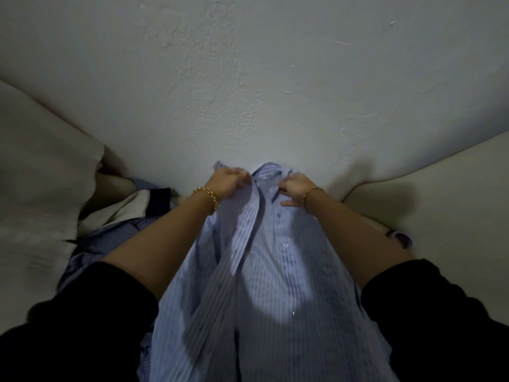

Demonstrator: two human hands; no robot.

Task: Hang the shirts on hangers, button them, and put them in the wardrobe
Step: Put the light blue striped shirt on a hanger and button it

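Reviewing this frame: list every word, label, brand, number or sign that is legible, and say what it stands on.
None: no text can be read anywhere in this view.
The light blue striped shirt, gripped near the collar by the left hand and right hand, shows no label or print.
The blue checked garment, the wall and the gold bracelets bear no writing.

The shirt (275, 285) lies in the middle. Its collar (268, 172) is at the far end, close to the wall (248, 78) behind it. The left hand (228, 180) holds the shirt left of the collar. The right hand (293, 188) holds it on the right. An other shirt (110, 230) lies just left of the shirt, and a pillow (41, 175) lies farther left. The bed (440, 202) is to the shirt's right.
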